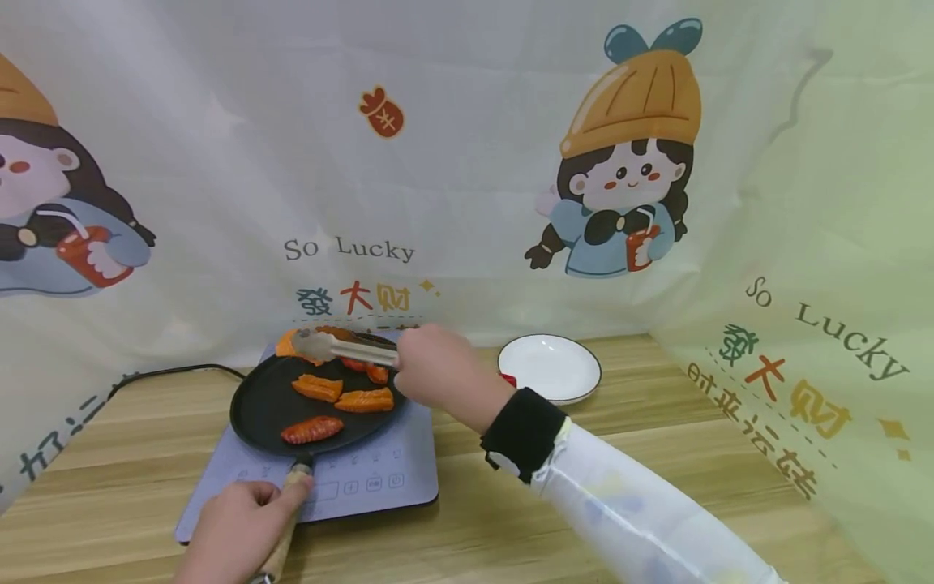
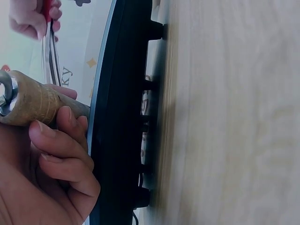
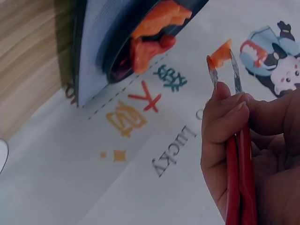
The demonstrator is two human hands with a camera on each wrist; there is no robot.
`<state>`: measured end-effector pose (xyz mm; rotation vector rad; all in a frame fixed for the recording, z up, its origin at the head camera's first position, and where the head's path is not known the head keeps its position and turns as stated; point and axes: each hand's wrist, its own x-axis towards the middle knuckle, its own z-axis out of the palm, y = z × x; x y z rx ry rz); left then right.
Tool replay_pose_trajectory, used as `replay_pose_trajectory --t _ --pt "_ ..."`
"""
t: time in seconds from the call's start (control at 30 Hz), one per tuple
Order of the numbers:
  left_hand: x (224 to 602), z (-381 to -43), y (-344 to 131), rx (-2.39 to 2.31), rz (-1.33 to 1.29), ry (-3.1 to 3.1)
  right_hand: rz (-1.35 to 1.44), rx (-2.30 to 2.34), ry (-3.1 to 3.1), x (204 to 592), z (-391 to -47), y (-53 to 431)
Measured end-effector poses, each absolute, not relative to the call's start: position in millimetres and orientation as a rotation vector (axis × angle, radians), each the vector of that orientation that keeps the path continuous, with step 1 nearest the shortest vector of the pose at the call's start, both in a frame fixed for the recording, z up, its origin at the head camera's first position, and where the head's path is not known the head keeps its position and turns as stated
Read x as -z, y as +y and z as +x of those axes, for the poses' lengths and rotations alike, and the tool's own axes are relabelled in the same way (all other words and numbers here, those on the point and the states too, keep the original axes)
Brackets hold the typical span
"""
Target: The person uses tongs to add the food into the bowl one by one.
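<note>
My left hand (image 1: 237, 527) grips the wooden handle (image 1: 283, 542) of a black frying pan (image 1: 255, 414), fingers curled below it in the left wrist view. Several orange and red pieces of meat lie in the pan, among them a scored red piece (image 1: 312, 430) near the handle. My right hand (image 1: 443, 375) holds metal tongs (image 1: 361, 352) with red handles (image 3: 246, 173), reaching over the pan's far side. Between the tong tips is an orange piece of meat (image 3: 221, 54), raised off the pan in the right wrist view.
Under the pan is a grey induction cooker (image 1: 409, 487) with a black cord (image 1: 175, 369) running left. A white plate (image 1: 549, 369) with a dark rim stands right of it, behind my right forearm. Printed cloth (image 1: 467, 162) hangs behind the wooden table (image 1: 642, 454).
</note>
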<state>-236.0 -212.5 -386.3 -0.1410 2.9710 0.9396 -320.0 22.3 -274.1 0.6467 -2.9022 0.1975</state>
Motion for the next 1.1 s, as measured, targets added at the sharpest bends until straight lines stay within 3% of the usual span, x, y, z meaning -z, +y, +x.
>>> replay_pose_trajectory --t 0.43,1.1 --pt "387.5 -236.0 -212.2 -0.933 -0.183 2.955 0.693 -0.091 -2.937 296.6 -303.6 -29.2" --pt "387.6 -238.9 -211.5 -0.931 -0.172 2.951 0.666 -0.016 -2.929 321.5 -306.9 -40.3"
